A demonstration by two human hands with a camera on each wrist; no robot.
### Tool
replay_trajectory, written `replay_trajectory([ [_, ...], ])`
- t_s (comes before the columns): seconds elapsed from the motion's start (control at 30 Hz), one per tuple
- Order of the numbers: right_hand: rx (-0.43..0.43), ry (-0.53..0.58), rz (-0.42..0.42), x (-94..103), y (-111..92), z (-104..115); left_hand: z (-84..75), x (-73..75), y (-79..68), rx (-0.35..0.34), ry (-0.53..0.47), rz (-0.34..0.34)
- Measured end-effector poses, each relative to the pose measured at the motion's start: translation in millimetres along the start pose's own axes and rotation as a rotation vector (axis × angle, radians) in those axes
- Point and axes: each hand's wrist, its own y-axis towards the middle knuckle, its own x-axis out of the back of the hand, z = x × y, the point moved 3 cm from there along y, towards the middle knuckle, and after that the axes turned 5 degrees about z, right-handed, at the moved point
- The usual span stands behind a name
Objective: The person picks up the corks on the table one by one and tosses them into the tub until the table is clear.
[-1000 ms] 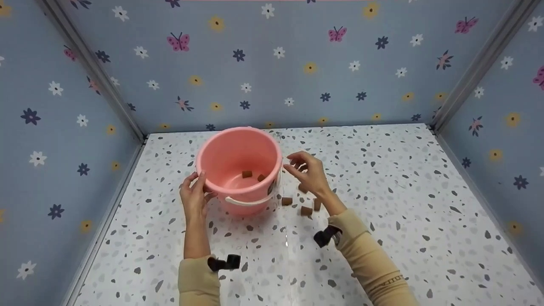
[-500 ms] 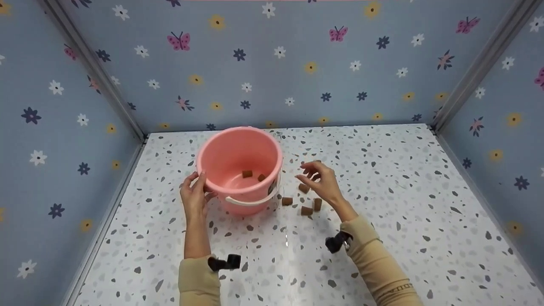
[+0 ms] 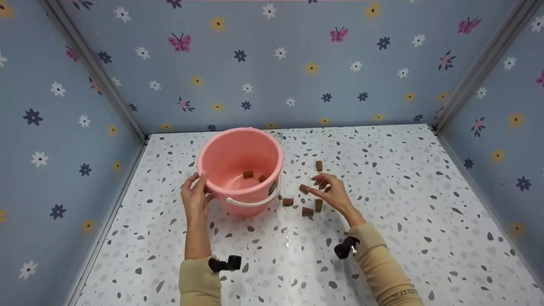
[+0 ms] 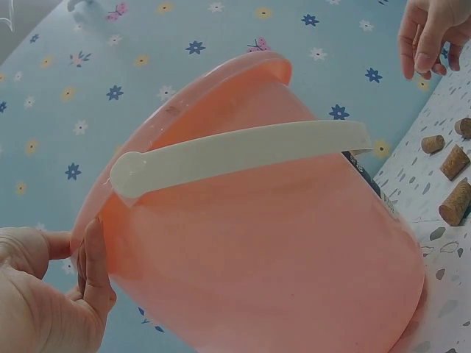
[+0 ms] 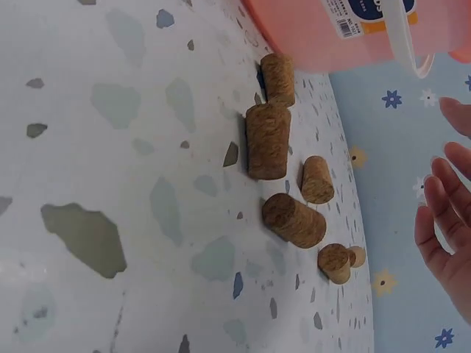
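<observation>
In the head view my left hand (image 3: 195,197) holds the rim of a pink bucket (image 3: 238,148) at its left side. The left wrist view shows thumb and fingers (image 4: 96,272) on either side of that rim. Two corks (image 3: 247,174) lie inside the bucket, at the bottom. My right hand (image 3: 333,193) hovers over several loose corks (image 3: 287,202) to the right of the bucket, nothing between its fingers, which are loosely bent. Seen from the right wrist, the right hand (image 5: 452,198) is well above the nearest corks (image 5: 294,220). One cork is partly hidden under it in the head view.
The bucket's white handle (image 3: 255,203) hangs down over its front. Blue flowered panels (image 3: 293,80) stand at the back and both sides of the white speckled tabletop (image 3: 382,178). Each sleeve carries a black wrist camera (image 3: 231,262).
My right hand has moved away from the bucket's right rim, rightward and toward me, over the corks, uncovering a farther cork. The left hand and the bucket stay in place.
</observation>
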Motion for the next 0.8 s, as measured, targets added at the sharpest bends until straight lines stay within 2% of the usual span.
replay_trajectory([
  [0.1,-0.016,-0.001,0.005,1.6,-4,-8,5.3,1.7,4.1,-0.035,-0.003,-0.02],
  [0.33,-0.104,-0.01,0.096,2.3,-11,-24,6.3,2.9,6.1,-0.017,0.013,-0.037],
  [0.43,-0.142,-0.012,0.136,2.5,-14,-29,-9.3,-3.2,-6.6,0.026,0.003,-0.016],
  [0.47,-0.149,-0.017,0.147,2.7,-16,-31,-25.2,-10.7,-21.1,0.041,-0.036,0.012],
  [0.57,-0.181,-0.026,0.174,3.0,-20,-34,-52.1,-23.8,-43.7,0.064,-0.08,0.031],
  [0.67,-0.21,-0.032,0.187,2.7,-23,-37,-64.0,-30.0,-52.7,0.072,-0.094,0.028],
  [0.8,-0.234,-0.044,0.192,1.3,-25,-39,-28.6,-12.8,-21.4,0.041,-0.019,0.002],
])
